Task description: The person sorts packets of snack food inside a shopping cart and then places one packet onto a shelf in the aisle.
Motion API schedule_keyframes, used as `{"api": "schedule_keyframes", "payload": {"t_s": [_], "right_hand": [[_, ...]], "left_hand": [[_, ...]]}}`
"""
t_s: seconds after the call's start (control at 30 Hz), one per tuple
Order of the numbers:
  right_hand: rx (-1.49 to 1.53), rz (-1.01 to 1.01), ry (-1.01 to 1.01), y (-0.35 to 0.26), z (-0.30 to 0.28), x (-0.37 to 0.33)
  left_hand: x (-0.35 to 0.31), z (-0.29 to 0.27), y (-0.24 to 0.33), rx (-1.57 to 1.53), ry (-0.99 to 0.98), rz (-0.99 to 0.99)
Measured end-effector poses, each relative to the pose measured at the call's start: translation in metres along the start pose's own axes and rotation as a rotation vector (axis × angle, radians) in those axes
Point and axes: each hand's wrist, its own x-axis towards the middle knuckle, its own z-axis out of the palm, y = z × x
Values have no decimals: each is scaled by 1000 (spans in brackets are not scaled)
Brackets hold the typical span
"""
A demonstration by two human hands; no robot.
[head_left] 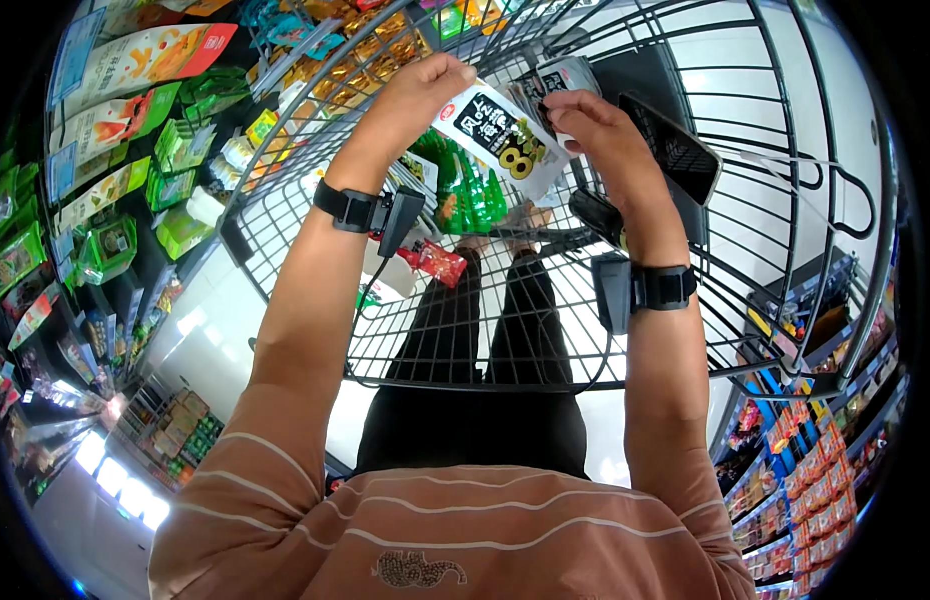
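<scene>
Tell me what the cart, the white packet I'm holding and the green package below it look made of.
Cart: probably coated metal wire, from its thin, dark bars. White packet: likely plastic film, smooth, judging by its thin, flat, printed face; any foil layer can't be told. Green package: apparently glossy plastic film, given its bright highlights.

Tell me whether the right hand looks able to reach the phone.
Probably yes: the phone lies just beside the right hand, with nothing visibly between them, though that hand is at the white packet's edge.
</scene>
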Motion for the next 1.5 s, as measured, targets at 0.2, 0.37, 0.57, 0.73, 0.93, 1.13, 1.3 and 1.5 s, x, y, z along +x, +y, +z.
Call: {"api": "schedule_keyframes", "payload": {"t_s": [0.2, 0.37, 0.57, 0.73, 0.93, 1.13, 1.3, 1.5], "right_hand": [[-43, 108, -76, -13, 6, -7], [0, 136, -47, -15, 3, -8], [41, 117, -6, -15, 3, -6], [36, 58, 24, -9, 0, -4], [53, 19, 44, -11, -2, -3], [158, -19, 38, -17, -8, -2], [214, -76, 212, -18, -11, -1], [284, -130, 331, -22, -13, 0]], "left_hand": [[-1, -1, 5, -88, -14, -12], [-10, 4, 26, -148, 11, -112], [-9, -10, 10, -110, -70, -51], [-12, -11, 22, 121, -120, -66], [-13, -4, 16, -84, -137, 130], [-16, -1, 13, -71, -171, 263], [-13, 3, 14, -80, -183, 287], [4, 20, 17, 170, -101, 310]]}}
